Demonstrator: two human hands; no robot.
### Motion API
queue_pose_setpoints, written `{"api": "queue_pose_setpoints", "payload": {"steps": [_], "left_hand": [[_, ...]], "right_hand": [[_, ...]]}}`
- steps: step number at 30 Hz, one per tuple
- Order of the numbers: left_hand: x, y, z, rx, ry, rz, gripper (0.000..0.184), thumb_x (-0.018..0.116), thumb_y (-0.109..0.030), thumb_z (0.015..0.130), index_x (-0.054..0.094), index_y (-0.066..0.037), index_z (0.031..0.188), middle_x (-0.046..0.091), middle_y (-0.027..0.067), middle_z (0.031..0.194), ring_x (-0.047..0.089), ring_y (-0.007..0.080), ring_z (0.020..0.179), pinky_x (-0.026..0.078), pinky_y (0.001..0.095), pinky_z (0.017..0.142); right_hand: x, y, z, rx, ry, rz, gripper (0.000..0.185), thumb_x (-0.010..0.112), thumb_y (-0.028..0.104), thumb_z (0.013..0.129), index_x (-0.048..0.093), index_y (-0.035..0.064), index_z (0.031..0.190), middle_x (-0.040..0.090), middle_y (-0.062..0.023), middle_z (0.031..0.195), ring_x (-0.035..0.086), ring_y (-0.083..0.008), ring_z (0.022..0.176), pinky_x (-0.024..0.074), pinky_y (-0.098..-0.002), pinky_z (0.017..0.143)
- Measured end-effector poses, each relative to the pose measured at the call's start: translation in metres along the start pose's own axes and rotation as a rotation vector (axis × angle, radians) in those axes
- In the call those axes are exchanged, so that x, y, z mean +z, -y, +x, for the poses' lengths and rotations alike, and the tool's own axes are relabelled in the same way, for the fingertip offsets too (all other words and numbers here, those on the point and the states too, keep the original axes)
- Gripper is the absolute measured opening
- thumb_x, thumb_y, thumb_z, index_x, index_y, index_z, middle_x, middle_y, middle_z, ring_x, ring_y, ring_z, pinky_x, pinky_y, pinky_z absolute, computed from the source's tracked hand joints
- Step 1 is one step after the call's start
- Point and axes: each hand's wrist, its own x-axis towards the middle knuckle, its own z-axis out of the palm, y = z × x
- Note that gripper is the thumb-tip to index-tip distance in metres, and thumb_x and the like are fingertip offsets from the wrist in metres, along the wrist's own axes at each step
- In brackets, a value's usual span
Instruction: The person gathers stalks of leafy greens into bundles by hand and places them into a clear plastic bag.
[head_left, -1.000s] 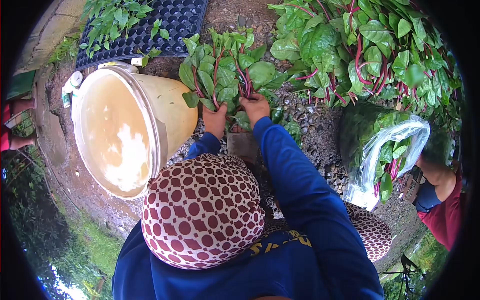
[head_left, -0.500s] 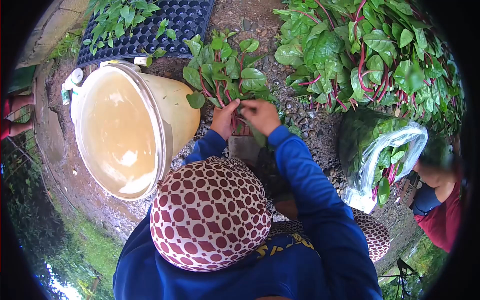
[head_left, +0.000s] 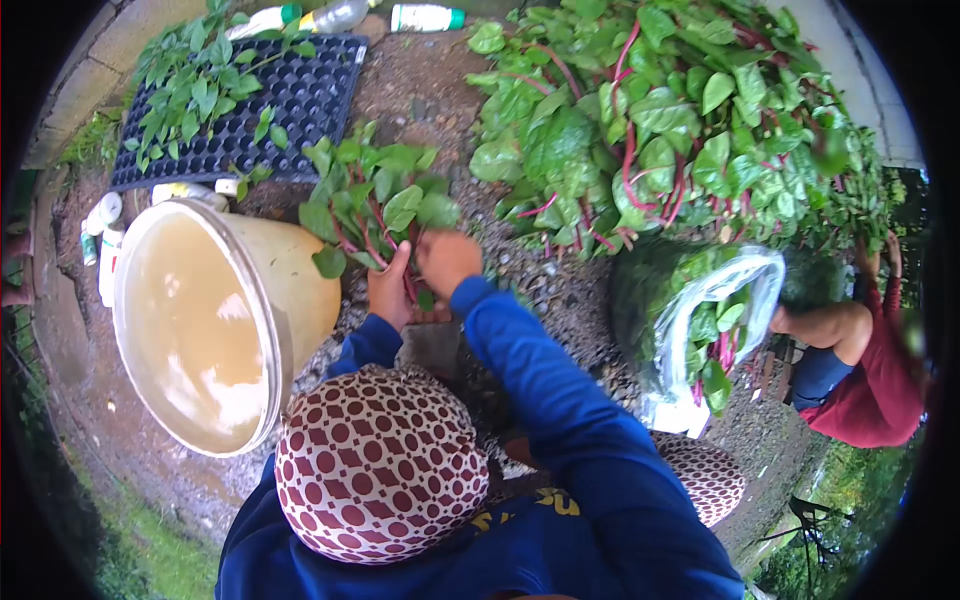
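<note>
My left hand (head_left: pixel 390 290) is gripping a red-stemmed leafy bunch (head_left: pixel 400 209); right hand (head_left: pixel 449 260) is curled right by it, kinda blurry, can't tell if it's holding anything.

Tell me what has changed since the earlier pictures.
The leafy stems, held apart in two hands at first, now come together in the left hand. The right hand has moved in close beside it; whether it grips anything is unclear. The view has shifted, bringing more bottles into sight at the top. The bucket, tray and leaf pile stayed in place.
</note>
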Motion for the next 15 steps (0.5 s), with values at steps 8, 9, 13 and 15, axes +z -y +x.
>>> {"api": "queue_pose_setpoints", "payload": {"steps": [8, 9, 13, 15], "left_hand": [[0.019, -0.007, 0.001, -0.154, 0.057, 0.07, 0.027, 0.061, -0.007, 0.084, 0.053, -0.005, 0.111, 0.062, 0.0071, 0.094, 0.063, 0.0188, 0.076, 0.054, 0.0323, 0.065], [0.042, -0.036, -0.021, -0.238, 0.0, 0.104, 0.027, 0.059, -0.008, 0.085, 0.053, -0.005, 0.111, 0.062, 0.008, 0.094, 0.063, 0.0198, 0.078, 0.054, 0.0346, 0.064], [0.016, -0.01, -0.008, -0.091, 0.009, 0.104, 0.027, 0.059, -0.009, 0.085, 0.054, -0.004, 0.111, 0.062, 0.0086, 0.095, 0.063, 0.0209, 0.08, 0.053, 0.0366, 0.065], [0.013, -0.007, -0.006, -0.038, 0.026, 0.06, 0.025, 0.063, -0.005, 0.082, 0.058, -0.004, 0.107, 0.062, 0.0051, 0.093, 0.06, 0.0178, 0.079, 0.05, 0.0339, 0.066]], "right_hand": [[-0.115, 0.001, 0.002, -0.276, -0.032, -0.339, 0.031, 0.06, 0.036, 0.077, 0.066, 0.0075, 0.087, 0.059, -0.013, 0.092, 0.059, -0.0297, 0.09, 0.0517, -0.0438, 0.071], [-0.148, -0.005, 0.017, -0.303, -0.207, -0.312, 0.036, 0.062, 0.038, 0.075, 0.063, 0.0082, 0.096, 0.054, -0.0131, 0.103, 0.051, -0.0314, 0.101, 0.0475, -0.0477, 0.081], [-0.239, -0.029, 0.064, -0.108, -0.527, -0.66, 0.067, 0.069, 0.032, 0.073, 0.041, 0.0184, 0.133, 0.031, -0.0145, 0.141, 0.022, -0.0388, 0.134, 0.0235, -0.0641, 0.102], [-0.239, -0.082, 0.093, 0.027, -0.538, -1.053, 0.084, 0.073, 0.034, 0.07, 0.03, 0.0258, 0.141, 0.016, -0.0127, 0.15, 0.014, -0.0393, 0.138, 0.0199, -0.0662, 0.102]]}}
